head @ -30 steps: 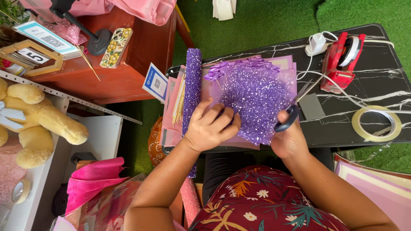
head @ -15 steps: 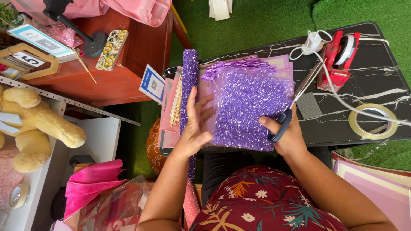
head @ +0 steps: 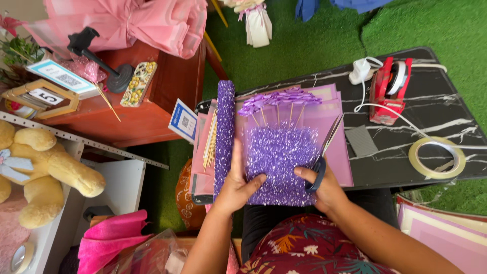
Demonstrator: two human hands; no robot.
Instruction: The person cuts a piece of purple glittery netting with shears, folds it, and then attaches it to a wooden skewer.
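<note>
My left hand (head: 236, 185) presses flat on the left edge of a purple glitter sheet (head: 279, 162), thumb on top of it. My right hand (head: 324, 187) grips the sheet's right lower edge and also carries scissors (head: 324, 152), dark handles around the fingers and blades pointing up. The sheet lies over a stack of pink and lilac papers (head: 340, 152) on the black marble-patterned table (head: 446, 116). Several purple ribbon bows on thin sticks (head: 279, 99) stick out above the sheet. A roll of purple glitter material (head: 224, 127) stands along the left side.
A red tape dispenser (head: 388, 91) and a clear tape roll (head: 436, 157) sit on the table's right part. Bamboo skewers (head: 209, 144) lie left of the roll. A red wooden side table (head: 152, 111), a plush bear (head: 45, 167) and green turf surround the place.
The glitter sheet was crumpled against the bows; now it lies lower and flatter, leaving the bow sticks bare. My left hand slid to its left edge and my right hand to its right.
</note>
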